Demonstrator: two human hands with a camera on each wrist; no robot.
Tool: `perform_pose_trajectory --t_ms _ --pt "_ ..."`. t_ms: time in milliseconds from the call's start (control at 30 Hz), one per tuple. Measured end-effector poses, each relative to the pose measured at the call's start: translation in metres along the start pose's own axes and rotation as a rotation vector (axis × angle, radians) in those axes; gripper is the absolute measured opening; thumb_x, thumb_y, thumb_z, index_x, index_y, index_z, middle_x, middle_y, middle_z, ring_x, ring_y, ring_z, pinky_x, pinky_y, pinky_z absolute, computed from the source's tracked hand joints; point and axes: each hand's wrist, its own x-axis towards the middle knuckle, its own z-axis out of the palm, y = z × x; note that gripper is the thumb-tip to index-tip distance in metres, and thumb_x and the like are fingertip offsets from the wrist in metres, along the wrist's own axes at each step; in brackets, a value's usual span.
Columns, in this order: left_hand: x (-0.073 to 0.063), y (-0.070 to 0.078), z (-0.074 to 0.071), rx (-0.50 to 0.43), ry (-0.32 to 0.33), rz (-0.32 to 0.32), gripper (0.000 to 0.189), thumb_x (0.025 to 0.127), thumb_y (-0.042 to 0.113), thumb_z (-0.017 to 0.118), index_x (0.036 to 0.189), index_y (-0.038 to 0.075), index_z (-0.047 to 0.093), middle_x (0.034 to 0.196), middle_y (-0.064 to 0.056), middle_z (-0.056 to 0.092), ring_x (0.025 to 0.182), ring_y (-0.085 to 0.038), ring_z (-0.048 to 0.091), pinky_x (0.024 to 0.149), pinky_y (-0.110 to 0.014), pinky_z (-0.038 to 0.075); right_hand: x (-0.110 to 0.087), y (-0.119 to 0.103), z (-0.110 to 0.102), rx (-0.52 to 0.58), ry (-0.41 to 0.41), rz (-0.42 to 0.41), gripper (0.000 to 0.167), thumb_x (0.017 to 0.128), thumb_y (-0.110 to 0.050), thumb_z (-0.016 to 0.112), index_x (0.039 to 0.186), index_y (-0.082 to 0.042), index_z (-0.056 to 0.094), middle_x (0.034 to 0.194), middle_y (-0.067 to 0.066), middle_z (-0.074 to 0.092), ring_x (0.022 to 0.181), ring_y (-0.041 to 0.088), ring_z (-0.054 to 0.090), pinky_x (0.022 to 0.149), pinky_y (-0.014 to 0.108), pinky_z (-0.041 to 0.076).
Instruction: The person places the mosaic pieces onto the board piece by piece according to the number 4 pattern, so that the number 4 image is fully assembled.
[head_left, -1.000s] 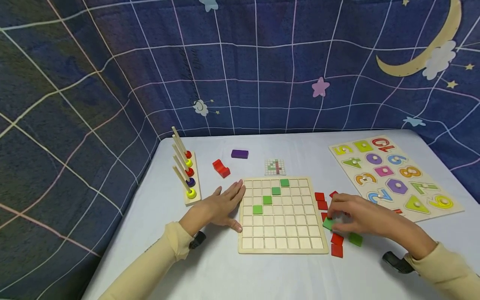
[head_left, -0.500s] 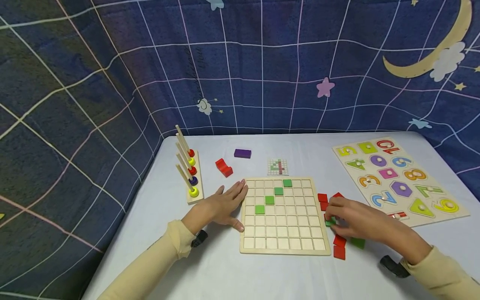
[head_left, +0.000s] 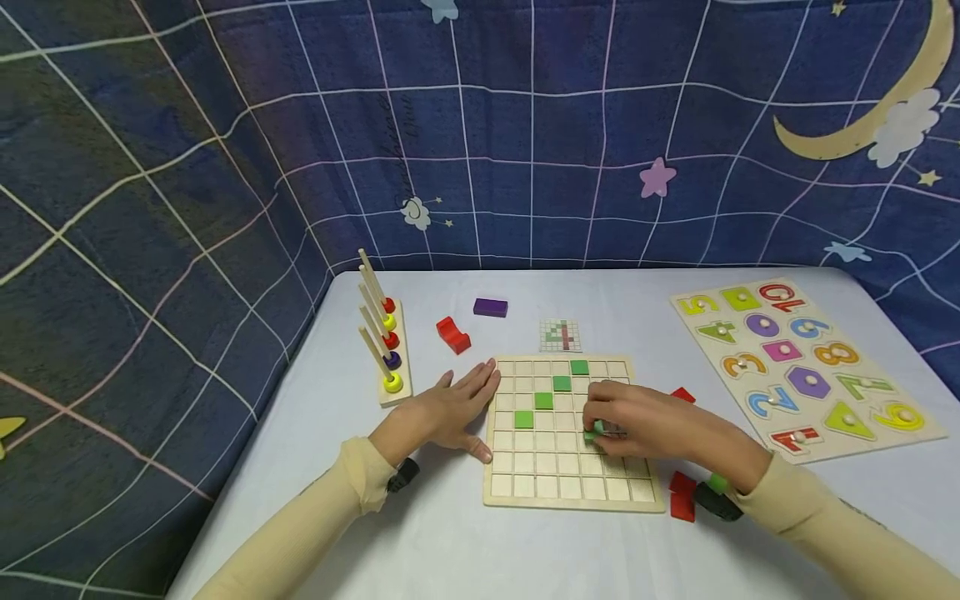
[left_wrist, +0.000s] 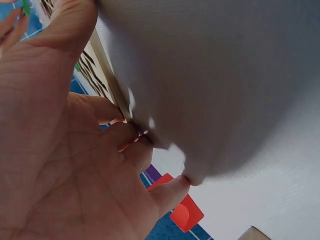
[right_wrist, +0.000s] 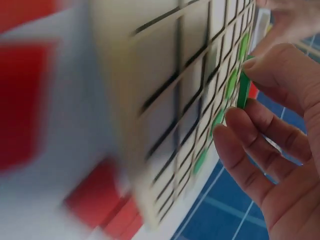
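A wooden grid board (head_left: 540, 492) lies on the white table, with a diagonal of several green tiles (head_left: 523, 419) set in its squares. My left hand (head_left: 442, 414) rests flat at the board's left edge; in the left wrist view its fingertips (left_wrist: 182, 185) meet the cloth beside the rim. Over the middle of the grid, my right hand (head_left: 645, 421) pinches a green square tile (right_wrist: 243, 90) between thumb and fingers. In the right wrist view that tile stands on edge, close over the squares. Red tiles (head_left: 682, 505) lie off the board's right side, some hidden under the right forearm.
Behind the board lies a small pattern card (head_left: 559, 336). To the left are a peg stand (head_left: 405, 387) with coloured rings, a red wavy block (head_left: 453, 335) and a purple block (head_left: 491, 308). A number puzzle board (head_left: 810, 367) lies at right; a dark patterned curtain (head_left: 562, 133) hangs behind.
My right hand has picked up a green tile from the loose pile and moved left with it over the grid. The left hand has stayed at the board's edge.
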Motion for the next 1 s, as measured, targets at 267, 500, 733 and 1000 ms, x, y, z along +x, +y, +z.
perform_pose_trajectory --t_ms 267,500,733,1000 --pt "-0.002 0.0 -0.002 -0.012 0.003 0.004 0.125 0.088 0.072 0.071 0.174 0.011 0.003 0.183 -0.007 -0.007 0.171 -0.022 0.0 0.138 -0.056 0.014 0.055 -0.015 0.02 -0.004 -0.043 -0.069 0.009 0.091 -0.013 0.082 0.093 -0.018 0.074 0.087 -0.004 0.062 0.078 0.003 0.05 0.07 0.017 0.049" --pt "-0.002 -0.001 0.0 0.003 0.0 0.005 0.125 0.089 0.074 0.069 0.174 0.012 0.003 0.183 -0.007 -0.007 0.171 -0.021 0.0 0.138 -0.056 0.015 0.075 -0.027 0.034 -0.069 -0.017 -0.13 0.008 0.09 -0.015 0.084 0.091 -0.015 0.076 0.084 -0.005 0.06 0.074 0.005 0.054 0.068 0.018 0.05" --pt "0.003 0.002 -0.001 0.046 0.001 -0.002 0.125 0.088 0.076 0.067 0.174 0.012 0.003 0.183 -0.006 -0.008 0.171 -0.02 0.0 0.138 -0.054 0.016 0.069 -0.032 0.041 -0.081 0.016 -0.067 0.004 0.094 -0.015 0.082 0.09 -0.016 0.08 0.087 -0.005 0.062 0.079 0.008 0.054 0.073 0.022 0.053" --pt "0.0 0.0 0.0 0.023 -0.007 -0.011 0.125 0.088 0.075 0.068 0.174 0.012 0.003 0.184 -0.006 -0.006 0.171 -0.021 0.001 0.138 -0.055 0.016 0.068 -0.036 0.034 -0.069 -0.072 -0.064 0.006 0.096 -0.021 0.082 0.096 -0.015 0.081 0.091 -0.004 0.064 0.081 0.007 0.053 0.074 0.022 0.052"
